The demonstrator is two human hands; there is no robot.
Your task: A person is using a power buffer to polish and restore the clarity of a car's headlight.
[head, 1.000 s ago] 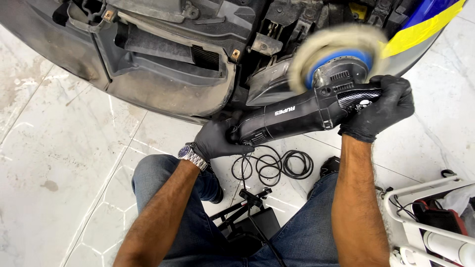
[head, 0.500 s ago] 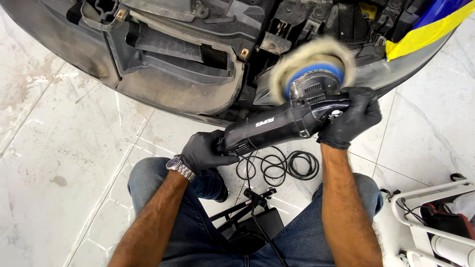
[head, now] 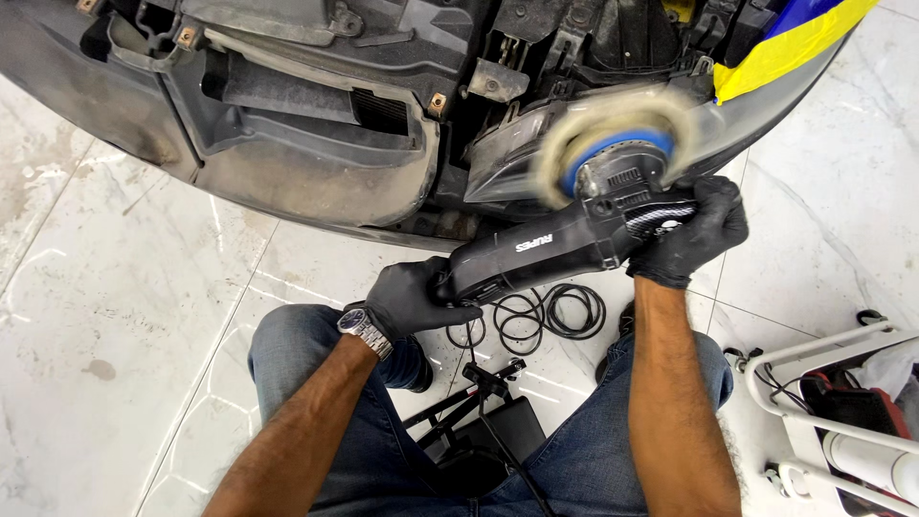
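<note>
From the head view, polishing looks under way: the left hand [head: 412,299] wraps the polisher [head: 565,251] tail, the right hand [head: 691,230] clamps its head, the blurred pad [head: 613,144] sits against the headlight [head: 522,158] at far right, so the next pass likely needs steady, flat pressure.

Both hands, left [head: 412,299] and right [head: 691,233], wear black gloves. Between them the polisher [head: 565,251] is black, with a blue backing plate under a cream pad [head: 605,129]. Above, the bumper [head: 306,177] is grey; yellow and blue tape [head: 785,43] sits upper right. Jeans [head: 593,460] are blue, the floor [head: 124,316] white marble with grey veins.
</note>
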